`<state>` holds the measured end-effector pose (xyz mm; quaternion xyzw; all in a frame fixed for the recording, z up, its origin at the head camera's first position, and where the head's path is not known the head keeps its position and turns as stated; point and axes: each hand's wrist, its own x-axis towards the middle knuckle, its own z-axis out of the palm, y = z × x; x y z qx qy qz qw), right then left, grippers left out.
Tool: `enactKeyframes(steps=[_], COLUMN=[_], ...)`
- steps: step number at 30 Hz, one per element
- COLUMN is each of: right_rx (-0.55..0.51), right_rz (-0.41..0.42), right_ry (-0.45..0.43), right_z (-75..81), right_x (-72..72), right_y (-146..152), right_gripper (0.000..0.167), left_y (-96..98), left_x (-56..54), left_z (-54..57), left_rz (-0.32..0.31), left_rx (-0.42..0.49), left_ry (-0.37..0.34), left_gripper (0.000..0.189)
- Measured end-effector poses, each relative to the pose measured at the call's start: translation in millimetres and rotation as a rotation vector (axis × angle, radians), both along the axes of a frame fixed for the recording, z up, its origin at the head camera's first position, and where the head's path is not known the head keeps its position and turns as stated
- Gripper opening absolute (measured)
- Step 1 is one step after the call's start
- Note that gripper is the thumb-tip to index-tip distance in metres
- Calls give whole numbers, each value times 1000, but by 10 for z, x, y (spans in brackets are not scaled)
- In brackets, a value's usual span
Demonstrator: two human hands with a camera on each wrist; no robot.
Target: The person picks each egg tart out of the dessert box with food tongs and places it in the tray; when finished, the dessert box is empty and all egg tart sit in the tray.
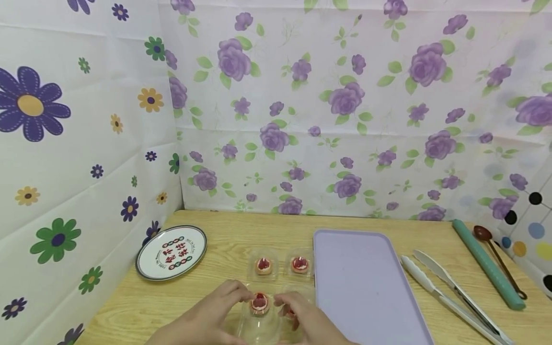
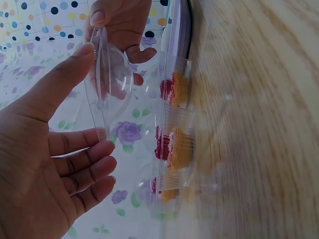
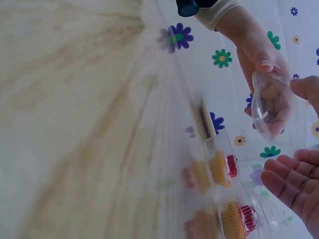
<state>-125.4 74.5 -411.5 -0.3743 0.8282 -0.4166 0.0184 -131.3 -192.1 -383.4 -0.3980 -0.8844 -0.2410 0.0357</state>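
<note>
Between my two hands, raised off the table, is a thin, clear plastic case (image 2: 117,82) with a domed side and no tart in it. My left hand (image 1: 211,309) holds it by the edges, thumb on one side and fingertips on the other, as the left wrist view shows. My right hand (image 1: 308,316) has its thumb on the rim, with its fingers spread around the far side. Several small tarts with red topping, such as one tart (image 1: 263,266) and another tart (image 2: 177,149), sit in clear boxes on the table close to the hands.
A lavender tray (image 1: 362,287) lies right of the boxed tarts. Farther right are metal tongs (image 1: 457,306), a green rolling pin (image 1: 487,263) and a brown ladle (image 1: 498,254). At the left stands a white plate (image 1: 172,251) with red lettering. Flowered cloth (image 1: 302,120) hangs behind the table.
</note>
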Motion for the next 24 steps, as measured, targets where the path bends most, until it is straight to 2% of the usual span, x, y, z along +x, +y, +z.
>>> enactKeyframes(steps=[3, 7, 14, 17, 24], right_rx=[19, 66, 134, 147, 220], right_rz=[4, 2, 27, 29, -41], right_ry=[-53, -60, -21, -3, 0], right_z=[-32, -74, -173, -209, -293], right_x=[-3, -8, -1, 2, 47], right_y=[-12, -27, -59, -78, -156], right_gripper=[69, 65, 58, 56, 47], left_y=[-6, -17, -37, -52, -109], left_x=[7, 0, -12, -13, -34], left_z=[1, -19, -139, -178, -264], left_rz=[2, -6, -70, -79, -113], left_rx=[-27, -63, -67, -88, -113], left_ry=[-48, -81, 27, 40, 100], left_gripper=[66, 68, 61, 60, 54])
